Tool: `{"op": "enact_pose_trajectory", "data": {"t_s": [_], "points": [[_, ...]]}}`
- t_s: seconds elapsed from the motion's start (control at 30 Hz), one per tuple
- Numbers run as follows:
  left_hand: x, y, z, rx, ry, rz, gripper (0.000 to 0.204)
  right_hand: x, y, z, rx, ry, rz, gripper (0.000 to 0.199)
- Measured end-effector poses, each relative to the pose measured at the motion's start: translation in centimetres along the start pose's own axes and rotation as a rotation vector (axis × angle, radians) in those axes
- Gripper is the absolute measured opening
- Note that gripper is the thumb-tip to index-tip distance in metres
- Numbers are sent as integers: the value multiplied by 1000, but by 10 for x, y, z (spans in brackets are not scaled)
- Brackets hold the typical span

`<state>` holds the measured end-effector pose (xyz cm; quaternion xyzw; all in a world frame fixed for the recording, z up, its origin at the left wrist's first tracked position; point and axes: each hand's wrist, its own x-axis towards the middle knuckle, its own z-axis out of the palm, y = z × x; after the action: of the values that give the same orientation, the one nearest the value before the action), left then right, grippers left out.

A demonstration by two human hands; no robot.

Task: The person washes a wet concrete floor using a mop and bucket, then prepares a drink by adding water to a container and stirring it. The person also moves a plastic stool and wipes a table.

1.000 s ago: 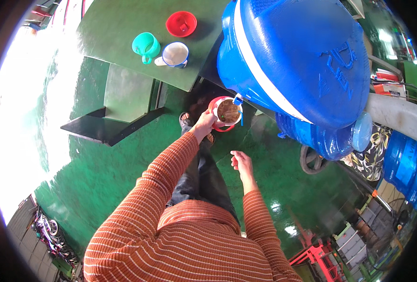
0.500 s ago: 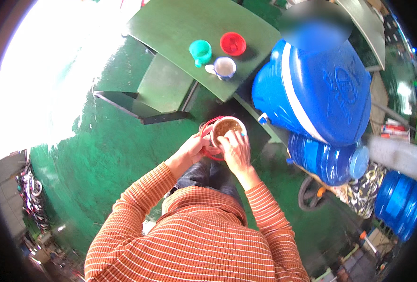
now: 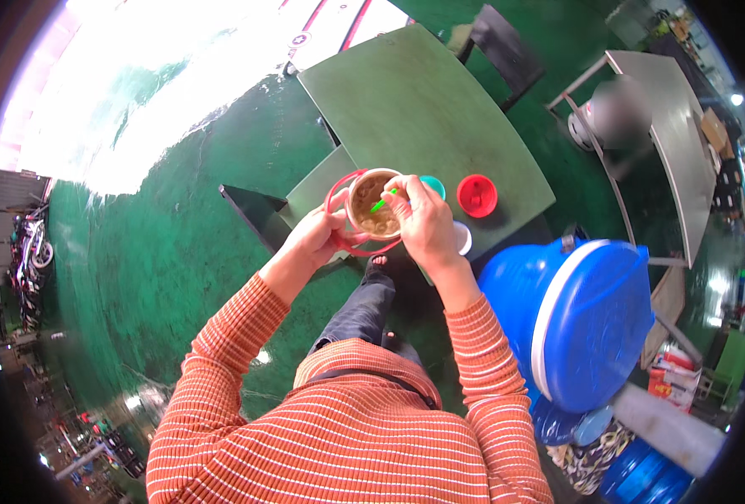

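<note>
My left hand [image 3: 318, 237] is closed on the side of a round cup [image 3: 351, 202] with a pale rim and a red loop handle [image 3: 336, 186]. Brown liquid with pale, lumpy bits or bubbles shows inside. Over the cup's right side, my right hand [image 3: 427, 227] pinches a thin green stirrer [image 3: 379, 205], which slants into the liquid; its lower end is hidden. Partly behind that hand stand a teal cup [image 3: 434, 186] and a white mug [image 3: 462, 238]. A red lid or shallow cup [image 3: 476, 196] sits to their right on the table.
The green table [image 3: 423, 101] lies just ahead. A dark-framed chair or bench [image 3: 253, 217] is at its left. To the right stands a big blue cooler [image 3: 595, 328], with blue water bottles [image 3: 645, 475] below it. Beyond is a grey table [image 3: 675, 126] with a blurred person nearby.
I have come closer to the table, and the cup now overlaps its near edge. The green stirrer in my right hand has come into clear view. The cooler sits lower in the picture.
</note>
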<state>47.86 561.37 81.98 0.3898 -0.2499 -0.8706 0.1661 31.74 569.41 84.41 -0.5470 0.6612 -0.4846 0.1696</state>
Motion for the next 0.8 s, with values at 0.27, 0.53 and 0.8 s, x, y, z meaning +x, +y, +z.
{"op": "enact_pose_trajectory", "data": {"t_s": [0.27, 0.53, 0.8], "points": [[140, 49, -12, -106, 149, 43, 67, 124, 43, -13, -178, 136, -225, 7], [231, 50, -14, -141, 136, -27, 71, 161, 107, -7, -402, 87, -249, 8], [247, 49, -11, -144, 107, 0, 70, 156, 176, 30, -460, -75, -46, 12]]}}
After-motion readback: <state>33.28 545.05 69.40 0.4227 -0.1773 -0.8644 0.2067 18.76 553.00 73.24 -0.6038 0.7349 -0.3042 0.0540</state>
